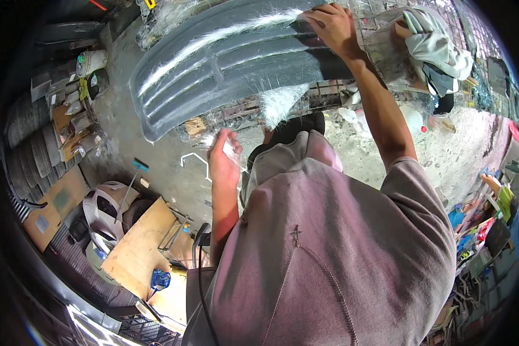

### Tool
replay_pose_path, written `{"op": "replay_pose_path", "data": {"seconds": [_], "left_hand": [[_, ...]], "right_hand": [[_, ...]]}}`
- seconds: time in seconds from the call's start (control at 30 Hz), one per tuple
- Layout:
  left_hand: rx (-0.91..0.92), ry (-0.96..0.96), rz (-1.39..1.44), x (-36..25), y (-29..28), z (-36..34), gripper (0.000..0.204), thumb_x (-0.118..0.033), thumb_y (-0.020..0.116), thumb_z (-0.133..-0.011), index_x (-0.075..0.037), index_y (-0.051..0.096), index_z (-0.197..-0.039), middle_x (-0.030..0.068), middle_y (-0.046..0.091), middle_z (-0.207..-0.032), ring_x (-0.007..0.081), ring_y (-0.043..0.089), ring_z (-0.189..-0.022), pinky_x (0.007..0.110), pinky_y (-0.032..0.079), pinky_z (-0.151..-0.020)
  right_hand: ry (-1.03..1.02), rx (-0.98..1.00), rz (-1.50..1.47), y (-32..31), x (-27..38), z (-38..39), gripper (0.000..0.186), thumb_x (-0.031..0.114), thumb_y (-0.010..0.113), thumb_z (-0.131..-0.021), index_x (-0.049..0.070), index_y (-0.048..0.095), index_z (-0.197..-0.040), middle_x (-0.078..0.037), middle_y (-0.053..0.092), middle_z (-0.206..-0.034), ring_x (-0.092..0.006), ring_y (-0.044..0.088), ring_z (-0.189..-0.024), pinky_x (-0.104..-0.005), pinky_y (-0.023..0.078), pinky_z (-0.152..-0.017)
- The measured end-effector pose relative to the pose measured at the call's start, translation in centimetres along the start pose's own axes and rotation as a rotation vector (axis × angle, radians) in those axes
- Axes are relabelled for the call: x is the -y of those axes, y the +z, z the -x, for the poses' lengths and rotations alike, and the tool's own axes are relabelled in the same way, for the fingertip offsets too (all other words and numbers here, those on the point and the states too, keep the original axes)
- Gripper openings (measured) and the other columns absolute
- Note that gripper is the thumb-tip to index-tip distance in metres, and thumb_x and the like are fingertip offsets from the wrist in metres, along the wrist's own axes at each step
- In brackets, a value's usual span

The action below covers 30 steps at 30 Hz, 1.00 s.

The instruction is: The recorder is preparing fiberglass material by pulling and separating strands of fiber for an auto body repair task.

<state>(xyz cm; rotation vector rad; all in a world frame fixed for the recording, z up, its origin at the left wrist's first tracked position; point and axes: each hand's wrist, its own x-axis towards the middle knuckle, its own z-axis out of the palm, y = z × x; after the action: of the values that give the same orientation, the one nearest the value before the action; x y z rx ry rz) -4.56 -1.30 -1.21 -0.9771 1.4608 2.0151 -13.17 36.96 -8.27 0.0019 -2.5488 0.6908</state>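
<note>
A dark grey curved panel (190, 86) with long slots lies across the upper middle. White fibre strands (225, 36), which look like glass fibre, run in a fuzzy band along its far side, and thinner lines of them sit in the slots. My right hand (333, 26) reaches to the right end of that band, fingers bent and pinched on the strands. My left hand (225, 161) is raised off the panel's near edge, fingers curled round a loose white fibre tuft (232, 151). Between my hands, a white fibre piece (281, 104) hangs at the near edge.
Under the panel is a metal grid (328, 87). Crumpled pale grey cloth (438, 43) is at the far right, near white plastic containers (410, 120). Stacked dark panels (34, 144) line the left. A wooden board (138, 236) stands lower left. A dark cable (202, 288) hangs beside me.
</note>
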Motion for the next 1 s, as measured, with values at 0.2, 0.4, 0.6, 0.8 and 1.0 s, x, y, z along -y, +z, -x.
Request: {"op": "replay_pose_path", "data": {"seconds": [0.2,0.4,0.6,0.8,1.0], "left_hand": [[-0.027,0.023,0.02,-0.1,-0.1,-0.2,0.013,-0.017,0.064,-0.091,-0.007,0.059,-0.097,0.0043,0.061,-0.084,0.0134,0.053,-0.07,0.027,0.042,-0.061],[-0.016,0.013,0.028,0.4,-1.4,-0.1,0.013,-0.017,0.064,-0.091,-0.008,0.06,-0.098,0.0039,0.061,-0.084,0.0127,0.054,-0.069,0.027,0.042,-0.061],[-0.034,-0.004,0.039,0.6,-1.4,-0.1,0.012,-0.017,0.064,-0.09,-0.008,0.06,-0.097,0.0043,0.062,-0.083,0.0129,0.054,-0.068,0.027,0.042,-0.06],[0.007,0.002,0.023,0.1,-0.8,-0.5,0.012,-0.018,0.065,-0.09,-0.008,0.06,-0.096,0.0046,0.062,-0.083,0.013,0.054,-0.068,0.027,0.043,-0.06],[-0.006,-0.005,0.029,0.0,-1.1,-0.6,0.012,-0.017,0.065,-0.09,-0.008,0.06,-0.095,0.0045,0.062,-0.082,0.0128,0.054,-0.068,0.027,0.043,-0.06]], "right_hand": [[-0.034,0.055,-0.009,0.1,-0.5,-0.4,0.007,0.012,0.068,-0.076,0.014,0.072,-0.082,-0.004,0.064,-0.084,-0.0266,0.057,-0.089,-0.0408,0.045,-0.081],[-0.052,0.056,0.009,-1.4,-0.6,-0.1,0.021,0.017,0.071,-0.078,0.019,0.072,-0.098,0.001,0.067,-0.095,-0.0228,0.061,-0.093,-0.0374,0.044,-0.083],[-0.043,0.037,0.037,-0.2,-0.6,-0.4,0.021,0.021,0.072,-0.077,0.02,0.072,-0.098,0.002,0.067,-0.096,-0.0225,0.06,-0.094,-0.0379,0.041,-0.083],[-0.047,-0.004,0.184,1.2,-0.6,-0.4,0.016,0.026,0.074,-0.077,0.022,0.072,-0.093,0.006,0.068,-0.09,-0.0197,0.062,-0.09,-0.0384,0.042,-0.082],[0.115,-0.02,0.047,-1.2,1.1,-0.3,0.023,0.026,0.075,-0.074,0.015,0.071,-0.095,-0.005,0.067,-0.09,-0.0261,0.062,-0.089,-0.0393,0.048,-0.081]]}}
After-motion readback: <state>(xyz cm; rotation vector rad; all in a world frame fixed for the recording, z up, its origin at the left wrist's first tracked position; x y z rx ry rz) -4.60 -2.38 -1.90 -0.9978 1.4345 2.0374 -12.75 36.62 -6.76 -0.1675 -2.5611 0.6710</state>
